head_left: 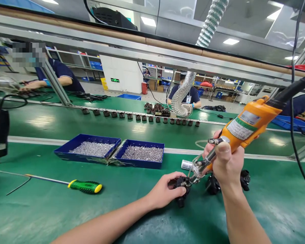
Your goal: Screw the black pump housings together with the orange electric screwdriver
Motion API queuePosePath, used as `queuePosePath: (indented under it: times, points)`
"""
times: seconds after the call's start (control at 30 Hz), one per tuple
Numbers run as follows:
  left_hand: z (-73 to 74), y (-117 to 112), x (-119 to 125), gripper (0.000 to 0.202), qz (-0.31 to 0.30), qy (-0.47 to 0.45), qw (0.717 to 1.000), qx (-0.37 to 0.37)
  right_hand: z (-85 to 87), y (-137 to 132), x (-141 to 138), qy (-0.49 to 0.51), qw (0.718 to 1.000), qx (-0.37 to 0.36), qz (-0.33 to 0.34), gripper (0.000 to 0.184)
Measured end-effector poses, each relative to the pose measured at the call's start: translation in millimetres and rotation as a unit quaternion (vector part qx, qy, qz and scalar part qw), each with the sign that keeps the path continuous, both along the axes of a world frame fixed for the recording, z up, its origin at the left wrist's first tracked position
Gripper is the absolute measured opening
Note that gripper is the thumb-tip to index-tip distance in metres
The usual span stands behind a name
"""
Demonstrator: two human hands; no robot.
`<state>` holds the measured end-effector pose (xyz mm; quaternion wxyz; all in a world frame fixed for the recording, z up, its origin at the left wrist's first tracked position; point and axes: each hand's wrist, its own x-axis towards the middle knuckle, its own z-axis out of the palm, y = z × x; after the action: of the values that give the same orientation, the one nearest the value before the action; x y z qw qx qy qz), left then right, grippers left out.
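My right hand is wrapped round an orange electric screwdriver, tilted so its metal tip points down and left. The tip sits on a small black motor part on the green mat. My left hand grips that black part from the left, fingers curled over it. A clear thin tube runs along the screwdriver's nose. More black parts lie just behind my right wrist.
Two blue trays of small screws stand mid-table. A green-handled screwdriver lies at the left. A row of small motor parts lines the far belt. Other workers sit across it, beside a silver duct hose.
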<state>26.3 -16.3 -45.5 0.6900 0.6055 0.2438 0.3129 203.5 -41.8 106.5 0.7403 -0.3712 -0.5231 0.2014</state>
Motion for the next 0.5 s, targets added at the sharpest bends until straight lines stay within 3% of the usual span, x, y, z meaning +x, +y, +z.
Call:
queuePosePath:
  times: [0.23,0.43,0.5]
  points:
    - [3.4,-3,1,0.049,0.001,0.01,1.0,0.02,1.7,-2,-9,-0.017,1.0,-0.013,-0.014,0.055]
    - [-21.6,-6,-1,0.047,0.072,-0.002,0.993,0.098,9.0,-13,18,0.041,0.999,0.003,-0.024,0.063]
    - [-25.9,1,-5,0.05,0.039,-0.051,0.993,0.101,15.0,-24,37,0.053,0.997,0.039,-0.031,0.065]
